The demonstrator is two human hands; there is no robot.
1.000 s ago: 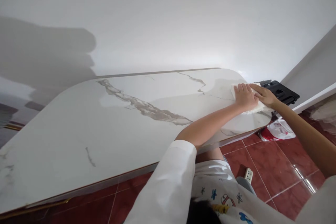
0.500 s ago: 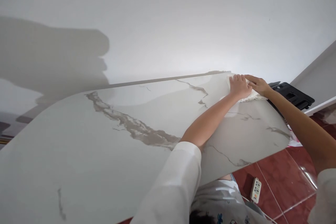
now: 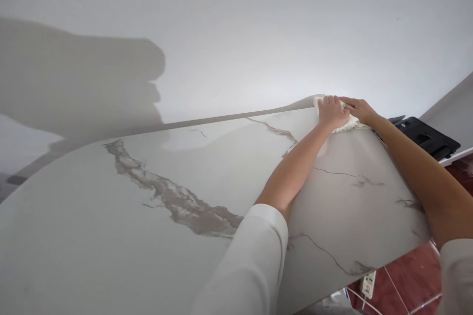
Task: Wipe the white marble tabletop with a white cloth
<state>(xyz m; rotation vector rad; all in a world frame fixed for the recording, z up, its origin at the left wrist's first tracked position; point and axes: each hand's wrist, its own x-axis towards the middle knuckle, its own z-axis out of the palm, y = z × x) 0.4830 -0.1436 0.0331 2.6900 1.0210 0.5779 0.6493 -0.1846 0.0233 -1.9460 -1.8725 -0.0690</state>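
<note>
A white cloth point(image 3: 347, 125) lies bunched at the far right edge of the marble-patterned tabletop point(image 3: 111, 226), beside the wall. My left hand point(image 3: 333, 111) presses on the cloth, its fingers bent over the cloth's far part. Just to the right, my right hand point(image 3: 360, 109) rests over the cloth's upper right side, its fingers reaching toward my left hand and partly hidden behind it. Both arms stretch out across the table's right half.
A white wall point(image 3: 240, 34) runs along the table's far edge. Beyond the right end stands a black case-like object point(image 3: 430, 137). A power strip point(image 3: 368, 285) with a white cable lies on the red tiled floor point(image 3: 410, 275), below the near right edge.
Both hands and the cloth have shifted slightly up and left in view, closer to the wall edge. The view has moved closer, and less floor shows at the lower right.
</note>
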